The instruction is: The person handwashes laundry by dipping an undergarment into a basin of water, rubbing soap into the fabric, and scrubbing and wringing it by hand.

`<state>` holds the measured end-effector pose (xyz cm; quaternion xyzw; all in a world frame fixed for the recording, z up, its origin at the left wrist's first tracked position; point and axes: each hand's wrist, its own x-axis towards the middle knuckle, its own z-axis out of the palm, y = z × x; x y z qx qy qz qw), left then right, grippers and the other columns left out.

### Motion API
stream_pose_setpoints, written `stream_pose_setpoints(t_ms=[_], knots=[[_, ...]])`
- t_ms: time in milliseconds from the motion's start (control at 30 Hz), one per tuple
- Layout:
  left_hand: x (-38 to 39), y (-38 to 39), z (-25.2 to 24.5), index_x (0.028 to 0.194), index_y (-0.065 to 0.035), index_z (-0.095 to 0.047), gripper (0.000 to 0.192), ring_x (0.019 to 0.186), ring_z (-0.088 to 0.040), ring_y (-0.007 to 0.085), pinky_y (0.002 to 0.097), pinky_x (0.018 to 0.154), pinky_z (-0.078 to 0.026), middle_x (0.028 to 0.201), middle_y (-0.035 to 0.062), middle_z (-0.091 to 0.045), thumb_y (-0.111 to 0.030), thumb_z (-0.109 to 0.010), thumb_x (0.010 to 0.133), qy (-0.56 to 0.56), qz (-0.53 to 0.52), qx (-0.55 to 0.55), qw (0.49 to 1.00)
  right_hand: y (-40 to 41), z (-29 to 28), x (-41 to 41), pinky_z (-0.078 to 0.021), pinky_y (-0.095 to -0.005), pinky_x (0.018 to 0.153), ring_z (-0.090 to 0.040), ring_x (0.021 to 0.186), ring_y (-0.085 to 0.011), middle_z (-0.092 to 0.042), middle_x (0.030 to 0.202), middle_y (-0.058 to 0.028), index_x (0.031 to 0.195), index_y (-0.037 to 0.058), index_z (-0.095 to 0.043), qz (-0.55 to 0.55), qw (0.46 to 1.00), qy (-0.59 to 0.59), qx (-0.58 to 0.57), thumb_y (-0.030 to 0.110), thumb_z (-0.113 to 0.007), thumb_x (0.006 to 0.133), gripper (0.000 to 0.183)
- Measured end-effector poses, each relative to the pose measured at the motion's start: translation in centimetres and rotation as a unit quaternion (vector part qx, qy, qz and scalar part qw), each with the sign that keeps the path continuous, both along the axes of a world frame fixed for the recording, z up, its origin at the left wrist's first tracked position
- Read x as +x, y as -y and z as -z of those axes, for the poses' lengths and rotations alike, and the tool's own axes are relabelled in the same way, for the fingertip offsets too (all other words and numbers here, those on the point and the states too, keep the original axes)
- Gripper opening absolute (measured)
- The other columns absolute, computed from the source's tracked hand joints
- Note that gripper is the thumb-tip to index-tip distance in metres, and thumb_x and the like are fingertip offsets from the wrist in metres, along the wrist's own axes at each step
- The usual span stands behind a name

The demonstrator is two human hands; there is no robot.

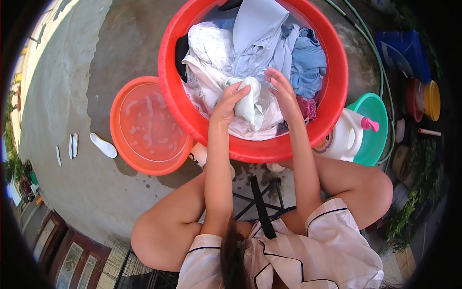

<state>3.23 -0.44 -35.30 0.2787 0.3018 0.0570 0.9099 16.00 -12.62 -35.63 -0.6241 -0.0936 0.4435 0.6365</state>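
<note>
A large red plastic basin (173, 104) holds soapy water and wet clothes. My left hand (230, 103) grips a pale green cloth (249, 104) near the basin's front side, thumb on top. Just to the right, my right hand (282, 88) is raised over the clothes with its fingers apart, holding nothing. White clothing (211, 43) lies at the left in the basin and a light blue garment (256, 39) at the back. Blue denim (306, 67) and a dark pink cloth (306, 108) are at the right. Part of the pale green cloth is hidden by my left hand.
An orange basin (151, 126) with a little water stands left of the red one. White insoles (103, 145) lie farther left on the concrete. At right are a white detergent jug (343, 135) with a pink pump, a green basin (375, 126), a hose (379, 61) and a blue bucket (404, 54).
</note>
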Motion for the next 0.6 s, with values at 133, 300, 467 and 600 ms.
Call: stream_pose_setpoints(t_ms=[133,300,467,600], knots=[[0.2,-1.9,-2.8,0.102,0.0001,-0.056,0.031,0.075,-0.055,0.0066,0.0203,0.066,-0.044,0.087,0.0012,-0.059,-0.021,-0.064,0.08,0.011,0.101,0.058,0.993,-0.8,-0.7,-0.1,-0.0342,-0.0251,0.089,-0.049,0.103,-0.0127,-0.049,0.121,-0.0081,0.123,0.0026,-0.045,-0.077,0.985,-0.12,0.093,0.026,-0.051,0.087,0.043],[-0.4,-5.1,-6.9,0.09,-0.0012,-0.059,0.026,0.075,-0.049,0.0065,0.0218,0.067,-0.04,0.081,0.0002,-0.056,-0.021,-0.067,0.077,-0.05,0.246,0.342,0.906,0.0,-4.5,2.8,-0.0379,-0.0148,0.058,-0.053,0.07,-0.0027,-0.059,0.073,0.0,0.086,0.003,-0.06,-0.302,0.948,-0.037,-0.091,0.023,-0.062,0.081,0.021],[0.0,-5.0,-5.8,0.082,0.0008,-0.058,0.032,0.072,-0.048,0.007,0.0217,0.063,-0.038,0.072,0.0019,-0.054,-0.028,-0.07,0.072,-0.052,0.382,0.338,0.858,1.6,-6.4,4.8,-0.0317,-0.0158,0.05,-0.047,0.059,-0.0019,-0.054,0.068,0.0018,0.075,0.0052,-0.057,-0.197,0.956,-0.201,0.084,0.019,-0.064,0.078,0.016],[2.8,-2.9,1.2,0.083,0.0014,-0.059,0.038,0.072,-0.047,0.0074,0.0221,0.063,-0.038,0.071,0.0025,-0.055,-0.034,-0.069,0.073,-0.126,0.387,0.344,0.846,2.1,0.8,5.3,-0.0384,-0.0199,0.064,-0.048,0.072,-0.0051,-0.055,0.078,0.0017,0.081,0.0037,-0.055,-0.094,0.982,0.092,-0.139,0.024,-0.062,0.08,0.022]])
